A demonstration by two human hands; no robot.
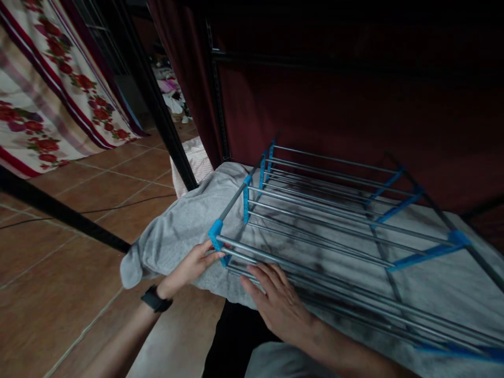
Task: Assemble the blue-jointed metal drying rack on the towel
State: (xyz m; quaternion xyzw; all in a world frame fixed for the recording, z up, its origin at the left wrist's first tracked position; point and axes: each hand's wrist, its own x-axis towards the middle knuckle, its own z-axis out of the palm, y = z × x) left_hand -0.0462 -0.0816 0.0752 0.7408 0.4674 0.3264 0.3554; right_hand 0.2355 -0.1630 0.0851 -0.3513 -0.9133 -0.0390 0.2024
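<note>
We have rack [346, 215] on grey blanket [169, 231], before maroon curtain [315, 110]. Left hand [201, 261], black band [156, 299] on wrist: grip narrow, fingers pinching blue corner [215, 231] at rack's near left end. Right hand [277, 302]: fingers laid over near rods [315, 274] — whether grip closes round them, we cannot tell. Tiled floor [79, 273] at left — floral curtain [47, 89] beyond.

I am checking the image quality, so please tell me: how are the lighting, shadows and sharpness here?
Head view: dim overall, the maroon curtain darkening to near-black above; head view: soft shadows of the rack on the gray blanket; head view: fine detail slightly soft, no strong glare.
</note>
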